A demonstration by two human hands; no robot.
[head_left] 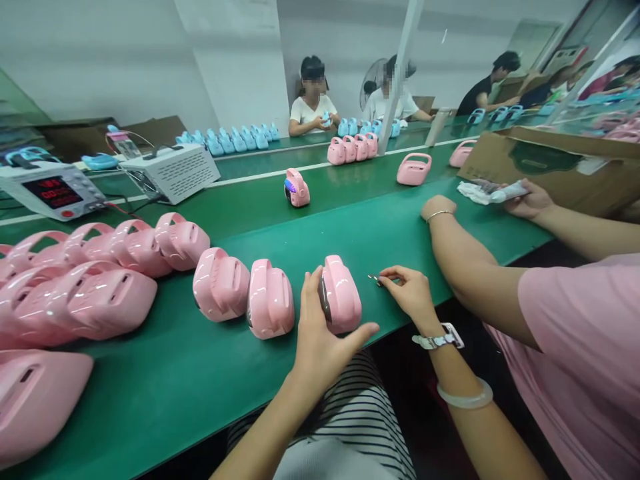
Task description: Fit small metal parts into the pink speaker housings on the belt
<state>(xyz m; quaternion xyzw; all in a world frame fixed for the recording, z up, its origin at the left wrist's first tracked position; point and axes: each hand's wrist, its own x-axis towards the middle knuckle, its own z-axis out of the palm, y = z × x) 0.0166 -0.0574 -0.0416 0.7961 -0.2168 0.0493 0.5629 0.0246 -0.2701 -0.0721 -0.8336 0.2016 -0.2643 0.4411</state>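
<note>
Over at the left end of the green worktop (pixel 200 387) was a heap of pink casings (pixel 95 280), all lying on their sides and touching each other. Behind them, at the far left corner, sat a meter with a red readout (pixel 50 191) and next to it a white vented box (pixel 173 172).

Moving right along the near edge, two more pink casings (pixel 245 293) stood side by side, just beside the one I was working on. My left hand (pixel 320 333) was wrapped around that pink casing (pixel 343 293), thumb on its right side and fingers up its left, holding it upright close to the near edge, about the middle of the worktop. Further back, one lone pink unit (pixel 297 188) stood near the white stripe.

Just to the right of my casing, my right hand (pixel 410 290) had its fingertips pinched on a tiny metal piece (pixel 375 280) lying on the belt. Honestly too small to tell what it was.

Right of that, a co-worker's forearm (pixel 465 260) in a pink sleeve rested across the near edge, and their other hand (pixel 530 199) gripped a small tube by a white cloth, in front of a cardboard box (pixel 560 167) at the right end.
</note>
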